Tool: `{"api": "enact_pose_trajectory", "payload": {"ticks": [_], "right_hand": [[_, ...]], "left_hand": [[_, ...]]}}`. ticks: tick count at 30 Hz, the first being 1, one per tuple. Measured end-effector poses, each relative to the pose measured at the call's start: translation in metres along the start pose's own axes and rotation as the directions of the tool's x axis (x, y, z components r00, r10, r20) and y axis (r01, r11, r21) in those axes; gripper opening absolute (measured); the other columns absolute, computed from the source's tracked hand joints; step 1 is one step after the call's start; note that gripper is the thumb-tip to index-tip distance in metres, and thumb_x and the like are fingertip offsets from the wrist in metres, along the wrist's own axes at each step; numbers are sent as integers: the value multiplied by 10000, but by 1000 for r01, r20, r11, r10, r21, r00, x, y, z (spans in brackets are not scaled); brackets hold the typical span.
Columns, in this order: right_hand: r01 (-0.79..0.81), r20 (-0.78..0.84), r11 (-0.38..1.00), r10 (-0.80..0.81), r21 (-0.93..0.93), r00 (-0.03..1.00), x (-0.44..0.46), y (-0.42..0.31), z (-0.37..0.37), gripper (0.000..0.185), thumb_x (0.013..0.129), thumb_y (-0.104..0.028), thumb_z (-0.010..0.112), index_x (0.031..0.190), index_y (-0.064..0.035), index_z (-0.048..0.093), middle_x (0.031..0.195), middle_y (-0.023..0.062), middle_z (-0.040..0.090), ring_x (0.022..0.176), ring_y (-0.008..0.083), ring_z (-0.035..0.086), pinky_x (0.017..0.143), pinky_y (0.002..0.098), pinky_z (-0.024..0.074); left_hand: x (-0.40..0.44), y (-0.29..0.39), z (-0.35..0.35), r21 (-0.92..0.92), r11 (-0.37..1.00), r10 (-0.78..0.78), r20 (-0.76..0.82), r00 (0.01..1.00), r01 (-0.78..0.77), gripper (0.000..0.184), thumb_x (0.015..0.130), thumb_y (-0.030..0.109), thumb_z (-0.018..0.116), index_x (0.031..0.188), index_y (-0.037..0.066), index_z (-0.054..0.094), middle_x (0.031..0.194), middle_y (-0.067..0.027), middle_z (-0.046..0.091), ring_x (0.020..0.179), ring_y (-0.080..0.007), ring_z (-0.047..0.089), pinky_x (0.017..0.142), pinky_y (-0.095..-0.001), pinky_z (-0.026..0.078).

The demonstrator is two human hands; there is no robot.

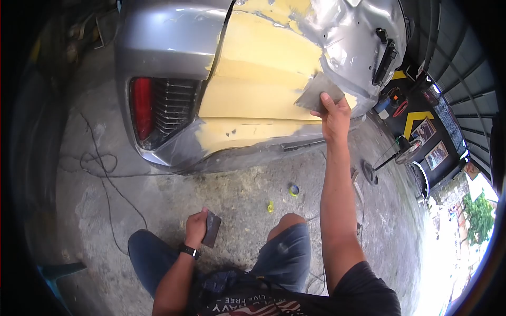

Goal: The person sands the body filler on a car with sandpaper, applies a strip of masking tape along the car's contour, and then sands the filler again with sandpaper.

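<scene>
The car panel [258,79] stands in front of the person, low on a silver-grey car body [168,29], its surface coated in pale yellow with ragged edges and bare grey metal showing around them. The right grip [333,110] is closed on a flat grey plate [319,95], thumb on the near face, and holds it tilted over the right-hand side of the yellow coat; whether the edge touches cannot be told. The left grip [196,227] is closed around a darker flat plate [212,229], held low above the concrete floor [242,195], near the person's knees and well apart from the panel. A black band [190,251] circles the left wrist. To the left of the panel is a red lamp [142,108] with dark ribbing beside it. On the floor, a thin cable [109,205] loops at the left, and a small round roll [293,189] lies near a small yellow item [270,206].
</scene>
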State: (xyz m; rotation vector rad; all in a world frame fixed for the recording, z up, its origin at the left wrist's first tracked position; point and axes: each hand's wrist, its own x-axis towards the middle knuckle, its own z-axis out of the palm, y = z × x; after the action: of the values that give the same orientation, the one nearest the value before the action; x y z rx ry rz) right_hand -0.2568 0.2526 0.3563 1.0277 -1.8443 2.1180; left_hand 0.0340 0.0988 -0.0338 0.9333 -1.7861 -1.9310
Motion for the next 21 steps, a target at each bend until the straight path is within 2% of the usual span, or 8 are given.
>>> {"api": "enact_pose_trajectory", "payload": {"ticks": [7,8,10,11,12,14,16,21], "right_hand": [[41,-113,984,-21,174,993,-21,-9,7,268,987,-115,658,1229,-6,619,1101,83,718,891,192,724,631,331,642],[43,-108,983,-24,178,994,-24,-12,6,268,987,-115,658,1229,-6,619,1101,83,718,891,192,724,631,331,642],[304,-276,951,-306,-51,911,-34,-20,0,292,996,-105,630,1265,8,620,1146,100,711,934,213,729,702,341,650],[422,-257,874,-477,-240,840,-39,-18,2,324,1008,-66,591,1320,19,612,1239,121,691,1022,232,721,776,337,643],[437,-143,703,-603,-562,785,-46,-11,4,403,978,42,549,1377,8,593,1307,168,668,1148,309,681,927,395,600],[593,338,88,-751,-800,567,-49,7,14,528,877,162,526,1368,-11,612,1339,228,642,1255,376,615,1069,469,508],[620,382,117,-696,-776,608,-54,36,27,621,769,182,567,1351,-28,622,1369,242,602,1326,426,535,1160,512,393],[562,226,272,-715,-781,661,-65,61,57,612,722,153,622,1306,-24,589,1398,221,513,1321,434,482,1131,511,389]], "left_hand": [[-2,1,0,-53,999,-4,34,999,6,537,1058,408,574,657,51,583,598,60,478,567,-62,393,541,-315,341],[-2,3,0,-58,998,5,27,1000,-3,544,1050,410,576,682,10,560,601,26,460,600,-80,391,562,-338,364],[-1,0,0,-64,998,11,23,1000,-9,556,1042,412,577,707,-31,537,605,-8,443,634,-97,390,583,-361,387],[0,-1,0,-51,999,4,24,1000,-3,554,1042,411,578,709,-30,536,609,-9,441,634,-101,389,586,-361,389],[1,-1,1,-37,999,0,29,1000,1,553,1041,411,579,711,-30,535,613,-10,439,634,-104,389,589,-361,390],[0,6,2,-10,1000,-7,35,999,7,551,1041,410,578,715,-32,536,617,-13,438,637,-108,388,592,-361,392],[-1,7,1,23,1000,-14,34,999,13,549,1042,409,578,719,-33,538,621,-17,437,639,-112,386,595,-361,394],[-5,8,4,-2,1000,-14,23,1000,14,544,1041,399,582,713,-31,530,622,-17,420,638,-119,373,596,-361,389]]}}
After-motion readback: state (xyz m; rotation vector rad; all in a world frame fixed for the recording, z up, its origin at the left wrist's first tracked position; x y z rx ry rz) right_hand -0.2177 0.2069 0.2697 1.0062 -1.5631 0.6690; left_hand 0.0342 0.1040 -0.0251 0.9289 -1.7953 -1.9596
